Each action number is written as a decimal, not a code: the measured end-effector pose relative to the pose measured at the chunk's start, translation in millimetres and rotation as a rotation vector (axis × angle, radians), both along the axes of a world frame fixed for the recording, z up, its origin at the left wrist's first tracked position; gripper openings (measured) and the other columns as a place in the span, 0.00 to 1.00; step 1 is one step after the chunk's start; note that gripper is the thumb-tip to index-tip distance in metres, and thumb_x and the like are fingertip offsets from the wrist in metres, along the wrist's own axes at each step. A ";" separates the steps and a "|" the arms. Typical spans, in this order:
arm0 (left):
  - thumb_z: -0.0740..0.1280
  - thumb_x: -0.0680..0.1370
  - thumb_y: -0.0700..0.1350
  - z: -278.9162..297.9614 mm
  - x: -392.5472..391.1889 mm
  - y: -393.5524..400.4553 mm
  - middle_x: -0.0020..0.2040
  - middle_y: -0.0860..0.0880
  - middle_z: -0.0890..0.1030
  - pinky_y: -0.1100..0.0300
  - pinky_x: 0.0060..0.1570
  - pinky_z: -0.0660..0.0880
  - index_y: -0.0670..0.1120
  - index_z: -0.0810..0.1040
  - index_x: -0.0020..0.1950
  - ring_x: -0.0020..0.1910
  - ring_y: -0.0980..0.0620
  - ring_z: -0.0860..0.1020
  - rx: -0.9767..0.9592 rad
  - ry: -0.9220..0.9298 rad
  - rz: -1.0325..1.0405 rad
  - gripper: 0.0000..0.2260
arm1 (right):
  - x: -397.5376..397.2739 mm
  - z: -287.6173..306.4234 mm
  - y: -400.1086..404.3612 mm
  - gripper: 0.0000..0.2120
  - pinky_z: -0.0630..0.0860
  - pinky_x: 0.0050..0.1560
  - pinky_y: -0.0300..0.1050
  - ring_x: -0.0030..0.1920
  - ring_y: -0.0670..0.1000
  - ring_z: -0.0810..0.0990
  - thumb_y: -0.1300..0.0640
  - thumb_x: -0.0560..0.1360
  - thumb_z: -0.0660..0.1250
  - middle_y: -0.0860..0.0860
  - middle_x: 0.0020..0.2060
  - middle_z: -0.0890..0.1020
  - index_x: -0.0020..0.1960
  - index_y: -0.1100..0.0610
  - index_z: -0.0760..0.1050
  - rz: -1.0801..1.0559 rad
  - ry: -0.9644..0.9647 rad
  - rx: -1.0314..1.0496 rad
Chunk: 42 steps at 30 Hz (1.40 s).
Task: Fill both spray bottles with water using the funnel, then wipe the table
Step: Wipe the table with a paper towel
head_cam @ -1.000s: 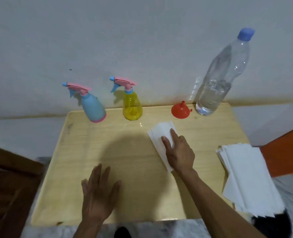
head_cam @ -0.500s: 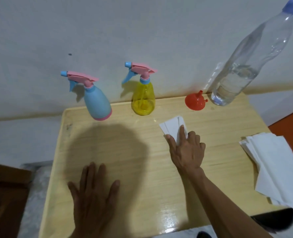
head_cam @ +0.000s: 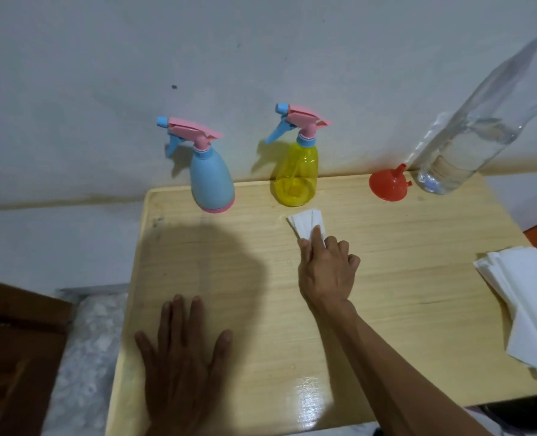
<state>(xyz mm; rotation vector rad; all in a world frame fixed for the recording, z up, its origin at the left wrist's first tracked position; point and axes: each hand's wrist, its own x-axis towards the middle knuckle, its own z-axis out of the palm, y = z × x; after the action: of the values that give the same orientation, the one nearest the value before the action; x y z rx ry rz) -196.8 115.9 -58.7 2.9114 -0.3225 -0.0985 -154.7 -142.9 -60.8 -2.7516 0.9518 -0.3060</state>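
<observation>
A blue spray bottle (head_cam: 212,180) and a yellow spray bottle (head_cam: 297,177), both with pink trigger heads screwed on, stand at the back of the wooden table (head_cam: 402,278). An orange funnel (head_cam: 388,185) lies mouth down to their right, beside a tall clear water bottle (head_cam: 468,152) partly filled with water. My right hand (head_cam: 326,272) presses a folded white tissue (head_cam: 306,223) onto the tabletop just in front of the yellow bottle. My left hand (head_cam: 182,357) rests flat on the table near its front left, fingers spread.
A stack of white tissues (head_cam: 528,294) hangs over the table's right edge. Brown wooden furniture (head_cam: 15,341) stands to the left of the table. The wall runs directly behind the bottles. A wet sheen shows near the front edge.
My right hand has pushed the tissue farther back and left, toward the yellow bottle. My left hand has stayed flat on the table. The camera has shifted left and closer.
</observation>
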 end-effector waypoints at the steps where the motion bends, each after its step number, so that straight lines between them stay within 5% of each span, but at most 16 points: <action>1: 0.44 0.79 0.70 -1.3 0.0 3.1 0.78 0.41 0.67 0.27 0.70 0.56 0.46 0.67 0.77 0.77 0.41 0.64 0.003 -0.007 0.001 0.38 | 2.3 -0.6 6.6 0.23 0.61 0.47 0.52 0.51 0.57 0.73 0.44 0.85 0.51 0.54 0.51 0.81 0.74 0.54 0.69 0.015 0.006 0.004; 9: 0.42 0.80 0.68 -0.3 0.0 27.7 0.75 0.38 0.70 0.26 0.68 0.57 0.44 0.70 0.75 0.75 0.40 0.65 0.030 -0.051 0.043 0.38 | 32.4 -9.1 76.9 0.20 0.57 0.44 0.50 0.46 0.58 0.75 0.46 0.82 0.60 0.53 0.46 0.83 0.68 0.56 0.76 0.127 -0.037 0.000; 17: 0.44 0.83 0.61 -7.4 -10.6 43.5 0.76 0.37 0.69 0.34 0.73 0.53 0.40 0.69 0.76 0.75 0.39 0.68 0.024 -0.086 0.074 0.33 | 43.9 -3.7 158.6 0.20 0.61 0.46 0.51 0.49 0.58 0.75 0.48 0.84 0.55 0.52 0.48 0.82 0.71 0.55 0.71 0.375 -0.032 0.117; 21: 0.47 0.83 0.56 -6.9 -16.2 44.2 0.75 0.37 0.69 0.34 0.73 0.57 0.39 0.69 0.76 0.75 0.39 0.68 -0.005 -0.121 0.100 0.29 | 25.3 -9.2 184.4 0.21 0.66 0.40 0.49 0.40 0.55 0.77 0.47 0.82 0.54 0.49 0.39 0.81 0.64 0.57 0.78 0.532 -0.165 -0.021; 37: 0.51 0.82 0.50 -7.5 -19.8 38.6 0.74 0.35 0.71 0.34 0.73 0.57 0.34 0.69 0.74 0.74 0.38 0.69 -0.048 -0.155 0.192 0.27 | -17.5 -12.4 168.0 0.21 0.69 0.41 0.50 0.40 0.54 0.77 0.47 0.82 0.56 0.49 0.37 0.82 0.66 0.57 0.77 0.693 -0.173 -0.217; 42: 0.50 0.81 0.53 -3.9 -29.6 21.7 0.76 0.35 0.68 0.33 0.74 0.54 0.37 0.66 0.77 0.77 0.37 0.65 -0.046 -0.120 0.206 0.29 | -43.0 -7.1 99.1 0.22 0.61 0.41 0.48 0.40 0.56 0.77 0.49 0.81 0.54 0.49 0.36 0.83 0.65 0.57 0.79 0.620 -0.143 -0.203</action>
<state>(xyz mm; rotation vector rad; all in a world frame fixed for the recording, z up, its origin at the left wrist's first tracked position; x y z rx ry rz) -226.4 137.5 -62.5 2.8908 -0.0420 0.1148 -197.7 -43.9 -67.9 -2.9768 0.0102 -0.4944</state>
